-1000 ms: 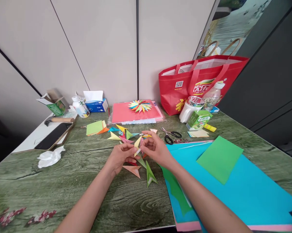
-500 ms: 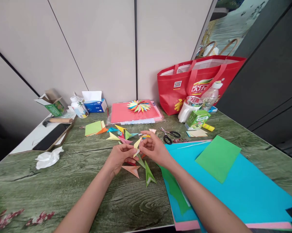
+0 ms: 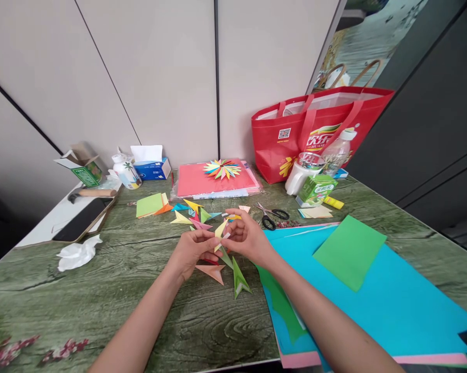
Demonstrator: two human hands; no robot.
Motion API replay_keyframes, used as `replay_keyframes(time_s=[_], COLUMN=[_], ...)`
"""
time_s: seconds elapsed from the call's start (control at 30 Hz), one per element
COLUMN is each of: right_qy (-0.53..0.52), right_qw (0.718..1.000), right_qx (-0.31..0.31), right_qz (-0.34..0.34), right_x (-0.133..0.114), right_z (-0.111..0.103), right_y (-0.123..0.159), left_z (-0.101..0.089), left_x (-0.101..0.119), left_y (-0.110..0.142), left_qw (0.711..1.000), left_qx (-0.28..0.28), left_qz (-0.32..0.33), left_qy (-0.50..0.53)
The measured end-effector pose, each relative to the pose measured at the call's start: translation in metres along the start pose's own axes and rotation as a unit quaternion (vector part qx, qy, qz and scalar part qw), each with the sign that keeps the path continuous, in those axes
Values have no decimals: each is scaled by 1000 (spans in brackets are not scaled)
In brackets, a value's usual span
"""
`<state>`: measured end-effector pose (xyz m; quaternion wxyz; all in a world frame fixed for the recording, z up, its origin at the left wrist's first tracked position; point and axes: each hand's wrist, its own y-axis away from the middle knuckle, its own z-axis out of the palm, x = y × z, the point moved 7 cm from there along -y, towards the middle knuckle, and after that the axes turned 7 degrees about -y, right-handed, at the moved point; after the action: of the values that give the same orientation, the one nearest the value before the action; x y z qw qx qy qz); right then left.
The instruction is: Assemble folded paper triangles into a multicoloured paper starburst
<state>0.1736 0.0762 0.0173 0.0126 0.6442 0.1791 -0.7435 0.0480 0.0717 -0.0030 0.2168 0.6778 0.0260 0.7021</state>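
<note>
My left hand (image 3: 191, 252) and my right hand (image 3: 249, 237) meet above the green wood-grain table (image 3: 101, 290), both pinching a small yellow folded paper piece (image 3: 220, 228). A white strip sticks out between my fingertips. Just below my hands lie a green folded arrow piece (image 3: 239, 278) and a salmon one (image 3: 214, 271). More folded pieces in several colours (image 3: 192, 215) are scattered behind my hands.
Large blue sheet (image 3: 373, 311) with a green sheet (image 3: 348, 251) on it lies at the right. Scissors (image 3: 271, 216), a red bag (image 3: 315, 129), a finished paper star (image 3: 222, 169) on pink paper, a tissue box (image 3: 151, 165), crumpled tissue (image 3: 78, 252) and a phone (image 3: 82, 218) surround the work area.
My hands stay in place; the fingers have shifted slightly on the yellow piece and the white strip now points up to the right.
</note>
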Motion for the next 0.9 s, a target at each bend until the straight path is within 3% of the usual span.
replay_keyframes(time_s=[0.33,0.5,0.77,0.9], right_qy=[35,-4,-98,-114], right_qw=[999,999,986,984], right_qx=[21,12,-11,-34], right_qz=[0,44,135,134], right_x=[4,5,11,10], right_z=[-4,-5,-5,-5], right_y=[-1,-2,-1,-1], left_z=[2,3,9,6], left_x=[-5,-2,15,24], left_y=[-1,0,5,8], left_qw=[999,998,987,957], left_qx=[-17,-15,-14,48], left_qz=[-2,17,110,187], left_qy=[-28,-63,-113,-215])
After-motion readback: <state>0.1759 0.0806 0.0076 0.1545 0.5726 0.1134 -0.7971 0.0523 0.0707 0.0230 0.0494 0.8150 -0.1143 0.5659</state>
